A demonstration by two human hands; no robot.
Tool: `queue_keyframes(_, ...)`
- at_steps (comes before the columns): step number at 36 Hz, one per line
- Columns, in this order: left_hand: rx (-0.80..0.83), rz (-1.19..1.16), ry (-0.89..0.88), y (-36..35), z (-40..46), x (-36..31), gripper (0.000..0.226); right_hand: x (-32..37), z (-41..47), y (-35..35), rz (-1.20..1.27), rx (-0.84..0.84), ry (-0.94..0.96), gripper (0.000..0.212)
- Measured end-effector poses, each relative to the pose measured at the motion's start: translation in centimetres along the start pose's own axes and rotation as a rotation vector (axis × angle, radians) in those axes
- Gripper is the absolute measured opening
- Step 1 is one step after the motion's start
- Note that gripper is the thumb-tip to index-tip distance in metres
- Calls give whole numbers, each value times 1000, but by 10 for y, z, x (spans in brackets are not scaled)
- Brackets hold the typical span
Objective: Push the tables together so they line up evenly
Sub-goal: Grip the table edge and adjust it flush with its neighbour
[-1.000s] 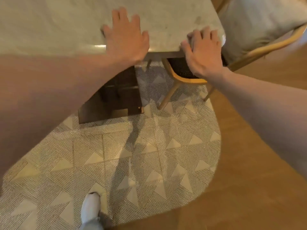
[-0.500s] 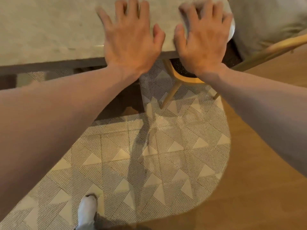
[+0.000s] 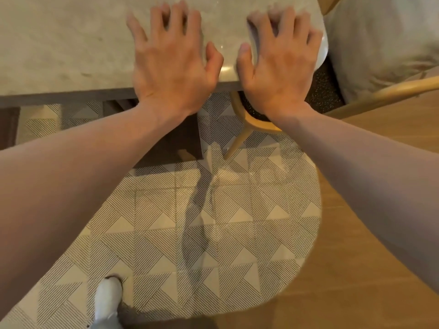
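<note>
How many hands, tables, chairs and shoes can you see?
Hands: 2, the left hand and the right hand, both spread flat on the table
Tables: 1, the marble table
Chairs: 1, the wooden chair
Shoes: 1, the white shoe
Total: 5

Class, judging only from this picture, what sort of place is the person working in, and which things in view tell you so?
Probably a café or restaurant dining area: a marble-look table on a dark pedestal base, a wooden chair tucked under it, and patterned floor tiles meeting wood flooring.
</note>
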State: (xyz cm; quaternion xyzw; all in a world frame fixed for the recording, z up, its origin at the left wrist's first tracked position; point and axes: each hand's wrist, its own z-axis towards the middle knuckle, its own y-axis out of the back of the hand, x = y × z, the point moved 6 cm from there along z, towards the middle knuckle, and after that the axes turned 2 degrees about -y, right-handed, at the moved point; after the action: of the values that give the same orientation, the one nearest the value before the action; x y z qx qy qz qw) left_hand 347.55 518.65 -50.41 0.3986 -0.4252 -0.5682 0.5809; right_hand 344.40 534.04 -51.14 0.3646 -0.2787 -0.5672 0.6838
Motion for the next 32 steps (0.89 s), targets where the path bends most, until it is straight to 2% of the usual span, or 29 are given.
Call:
queue_keyframes(13,87,-26,12,-1,0,-1,64,-2,3,2,-8,123,-2,54)
queue_keyframes(18,50,-79,21,-3,0,5,63,2,4,0,-66,175,5,56)
queue_keyframes(21,59,-154,15,-8,-4,2,63,-2,-3,-3,-48,263,-2,53)
queue_keyframes(23,98,-231,-5,-8,-5,3,67,-2,-1,-4,11,441,-53,55)
queue_keyframes(25,217,-439,-26,-11,-2,10,70,0,4,-2,16,692,-148,58)
queue_keyframes(27,405,-872,53,-13,2,32,62,13,9,11,39,887,-270,61)
queue_keyframes(29,529,-1234,232,1,-6,73,50,50,13,38,214,934,-366,64)
queue_keyframes(32,540,-1345,360,47,-25,151,45,124,30,89,632,810,-512,60)
